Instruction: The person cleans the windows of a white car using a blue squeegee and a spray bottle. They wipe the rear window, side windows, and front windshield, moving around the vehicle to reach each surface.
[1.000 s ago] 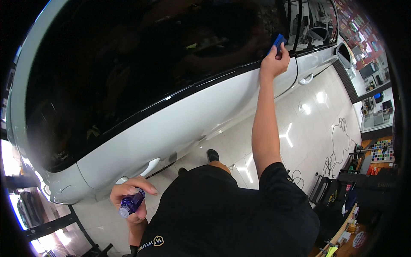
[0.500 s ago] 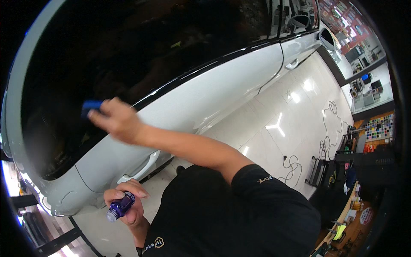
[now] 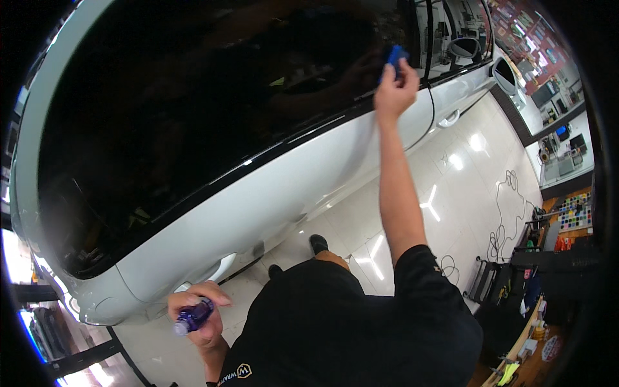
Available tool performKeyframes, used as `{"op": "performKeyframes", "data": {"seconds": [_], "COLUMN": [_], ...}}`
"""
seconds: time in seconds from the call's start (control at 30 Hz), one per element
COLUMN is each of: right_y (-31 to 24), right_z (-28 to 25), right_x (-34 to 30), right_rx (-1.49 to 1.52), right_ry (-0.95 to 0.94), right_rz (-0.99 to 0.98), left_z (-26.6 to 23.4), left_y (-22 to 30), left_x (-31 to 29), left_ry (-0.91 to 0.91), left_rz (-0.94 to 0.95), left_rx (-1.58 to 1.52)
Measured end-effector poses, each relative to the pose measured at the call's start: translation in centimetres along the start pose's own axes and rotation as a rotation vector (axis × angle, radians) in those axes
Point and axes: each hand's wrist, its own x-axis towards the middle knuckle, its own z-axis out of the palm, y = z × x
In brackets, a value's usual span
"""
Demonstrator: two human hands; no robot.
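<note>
My right hand [image 3: 395,93] is stretched far out along a white car, its fingers pinching a small blue block-shaped pad [image 3: 396,57] against the far end of the dark side window [image 3: 193,97]. Whether the pad's face is touching the glass along its whole length is hidden. Low on the left, my left hand [image 3: 205,329] is closed round a small purple bottle [image 3: 195,315], tilted with its pale whitish top pointing down and left. That hand is beside the white door panel [image 3: 271,193], near a door handle [image 3: 222,267].
A side mirror [image 3: 505,74] juts out at the car's far end. Black cables [image 3: 500,226] lie coiled on the shiny tiled floor [image 3: 361,232]. Along the right stand a dark wheeled stand [image 3: 480,277] and a wooden bench edge [image 3: 519,338] with small items.
My right hand has swept the blue pad from the window's near left end to its far right end. My left hand still holds the bottle, nearly unmoved.
</note>
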Motion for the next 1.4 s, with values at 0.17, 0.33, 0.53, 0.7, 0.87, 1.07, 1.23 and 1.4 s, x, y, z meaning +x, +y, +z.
{"op": "performKeyframes", "data": {"seconds": [0.17,0.33,0.53,0.7,0.87,1.07,1.23,1.4], "right_y": [-1.1,-6.5,-21.2,-36.7,-37.3,-36.8,-37.8,-33.5], "right_z": [5.1,9.6,12.7,10.2,11.7,12.1,10.5,5.0], "right_x": [8.3,15.7,7.6,-7.7,-9.0,-10.6,-19.0,-21.8], "right_rx": [-0.006,0.066,0.101,0.395,0.385,0.280,0.469,0.387], "right_ry": [0.077,0.033,-0.047,-0.361,-0.300,-0.146,-0.443,-0.866], "right_rz": [-0.206,-0.438,-0.628,-0.717,-0.774,-0.614,-1.011,-1.371], "left_z": [1.3,0.2,-2.7,-5.0,-7.8,-11.6,-13.9,-15.2], "left_y": [-0.2,0.6,0.9,1.8,3.9,4.0,4.3,4.5], "left_x": [-0.1,-0.8,-2.7,-3.6,-5.4,-9.8,-11.6,-11.6], "left_ry": [-0.059,-0.044,0.067,0.058,0.070,0.263,0.323,0.318], "left_rz": [-0.023,-0.021,0.011,0.068,0.166,0.132,0.161,0.215], "left_rx": [-0.001,-0.108,-0.170,-0.182,-0.119,-0.215,-0.196,-0.207]}}
